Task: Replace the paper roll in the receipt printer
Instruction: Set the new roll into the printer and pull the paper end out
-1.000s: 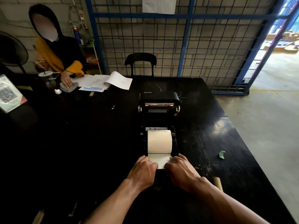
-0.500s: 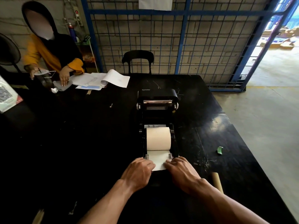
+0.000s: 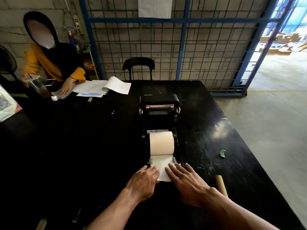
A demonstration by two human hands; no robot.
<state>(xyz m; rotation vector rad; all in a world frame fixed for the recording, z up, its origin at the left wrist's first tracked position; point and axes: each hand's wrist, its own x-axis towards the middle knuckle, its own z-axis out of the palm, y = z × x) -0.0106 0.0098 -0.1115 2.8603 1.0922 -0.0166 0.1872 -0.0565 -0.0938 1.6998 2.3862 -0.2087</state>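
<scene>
Paper strip (image 3: pixel 163 168) flat under left hand (image 3: pixel 143 181), right hand (image 3: pixel 186 181).

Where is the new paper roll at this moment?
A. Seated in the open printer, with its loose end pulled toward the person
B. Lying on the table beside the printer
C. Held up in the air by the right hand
A: the paper roll sits in the open printer, its loose end lying flat under both hands.

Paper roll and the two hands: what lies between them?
In the head view, only the pulled-out paper strip spans from the paper roll to the left hand and right hand, passing two small side guides.
</scene>
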